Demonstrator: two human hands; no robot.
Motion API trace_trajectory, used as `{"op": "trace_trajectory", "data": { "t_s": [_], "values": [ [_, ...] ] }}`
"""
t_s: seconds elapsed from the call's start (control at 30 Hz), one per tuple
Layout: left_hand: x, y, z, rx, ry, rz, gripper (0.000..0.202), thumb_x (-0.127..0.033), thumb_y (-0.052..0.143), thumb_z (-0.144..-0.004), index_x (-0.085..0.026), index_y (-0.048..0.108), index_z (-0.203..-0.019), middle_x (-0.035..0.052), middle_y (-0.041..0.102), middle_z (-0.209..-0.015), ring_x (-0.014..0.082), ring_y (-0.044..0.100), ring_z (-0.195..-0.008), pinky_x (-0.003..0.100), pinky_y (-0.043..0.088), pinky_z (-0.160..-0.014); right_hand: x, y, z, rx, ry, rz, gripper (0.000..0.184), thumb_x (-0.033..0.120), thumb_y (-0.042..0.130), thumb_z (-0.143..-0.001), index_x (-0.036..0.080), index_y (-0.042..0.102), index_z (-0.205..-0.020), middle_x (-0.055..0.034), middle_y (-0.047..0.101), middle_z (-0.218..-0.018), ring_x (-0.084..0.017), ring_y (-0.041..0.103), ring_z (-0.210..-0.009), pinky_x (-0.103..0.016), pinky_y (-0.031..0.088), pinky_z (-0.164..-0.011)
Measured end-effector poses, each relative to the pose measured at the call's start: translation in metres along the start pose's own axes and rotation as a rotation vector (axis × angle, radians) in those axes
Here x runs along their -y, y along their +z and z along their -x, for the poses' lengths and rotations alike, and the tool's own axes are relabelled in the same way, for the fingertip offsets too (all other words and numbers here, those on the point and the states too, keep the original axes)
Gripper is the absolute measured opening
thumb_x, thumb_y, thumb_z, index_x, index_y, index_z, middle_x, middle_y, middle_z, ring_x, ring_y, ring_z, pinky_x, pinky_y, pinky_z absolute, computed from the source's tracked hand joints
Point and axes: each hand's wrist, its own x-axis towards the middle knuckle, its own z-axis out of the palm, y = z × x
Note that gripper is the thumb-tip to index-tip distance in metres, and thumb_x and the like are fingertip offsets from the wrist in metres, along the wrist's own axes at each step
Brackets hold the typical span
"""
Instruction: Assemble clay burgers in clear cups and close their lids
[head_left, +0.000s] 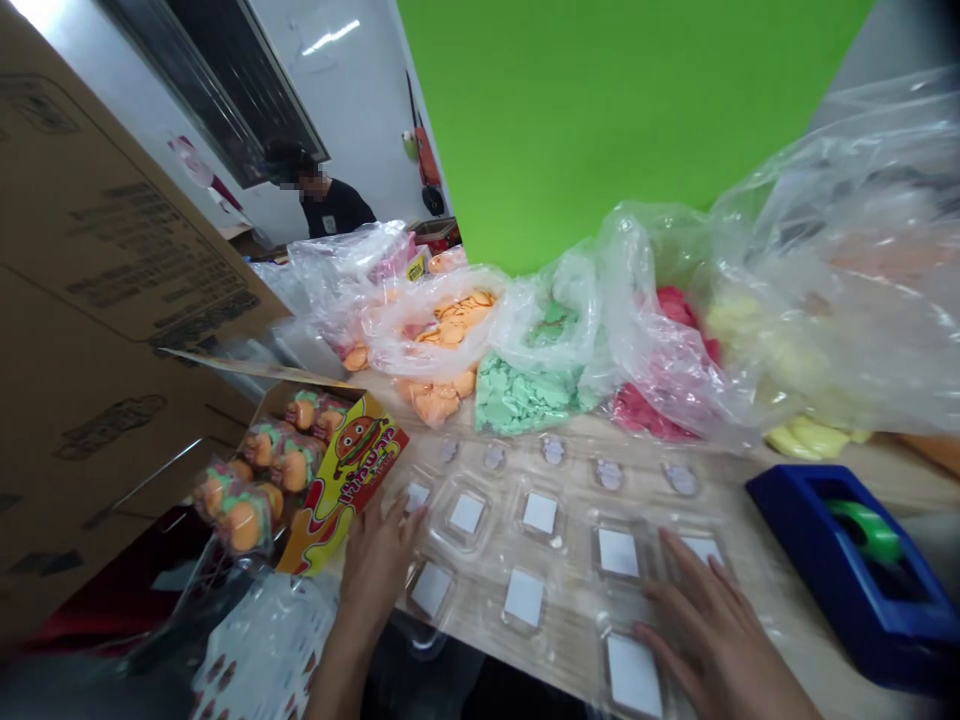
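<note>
A clear plastic blister tray (570,545) with several square pockets, each holding a white square, lies on the wooden table. My left hand (379,565) rests flat on its left edge, fingers stretched toward a pocket. My right hand (709,625) lies open on the tray's right side, fingers spread over the pockets. Neither hand holds anything. A yellow and red burger candy box (341,480) with wrapped burger gummies (255,480) stands just left of my left hand.
Clear bags of candy pieces line the back: orange (442,335), green (525,390), red (660,400), yellow (810,435). A blue tape dispenser (855,565) sits at right. Large cardboard boxes (97,330) stand at left. Another person (330,200) is at a far table.
</note>
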Motion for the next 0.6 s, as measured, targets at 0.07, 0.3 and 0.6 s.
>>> {"op": "trace_trajectory", "data": {
  "t_s": [0.07, 0.3, 0.6],
  "values": [
    [-0.005, -0.002, 0.004, -0.009, -0.033, -0.021, 0.031, -0.038, 0.046, -0.083, -0.024, 0.063, -0.105, 0.0143, 0.059, -0.114, 0.032, 0.051, -0.107, 0.052, 0.044, -0.083, 0.008, 0.004, -0.007, 0.004, 0.034, -0.028, 0.027, 0.041, 0.058, -0.077, 0.019, 0.066, -0.089, -0.0239, 0.046, -0.13, -0.037, 0.052, -0.112, -0.053, 0.05, -0.082],
    [-0.027, 0.009, 0.011, 0.039, 0.068, 0.004, 0.042, -0.045, 0.051, -0.081, -0.029, 0.054, -0.12, 0.0128, 0.049, -0.129, 0.0361, 0.037, -0.124, 0.063, 0.027, -0.096, 0.028, 0.017, -0.03, -0.006, -0.03, -0.075, 0.019, 0.032, 0.059, -0.078, 0.017, 0.063, -0.087, -0.0257, 0.047, -0.126, -0.036, 0.053, -0.112, -0.054, 0.047, -0.085],
    [-0.009, 0.014, -0.018, 0.076, -0.256, -0.054, 0.05, -0.048, 0.035, -0.087, -0.024, 0.044, -0.13, 0.0173, 0.028, -0.144, 0.0342, 0.02, -0.134, 0.066, 0.009, -0.099, 0.061, 0.023, -0.044, -0.065, 0.129, -0.085, 0.013, 0.021, 0.064, -0.073, 0.011, 0.062, -0.081, -0.0288, 0.041, -0.126, -0.041, 0.045, -0.117, -0.056, 0.043, -0.089]
  ]
}}
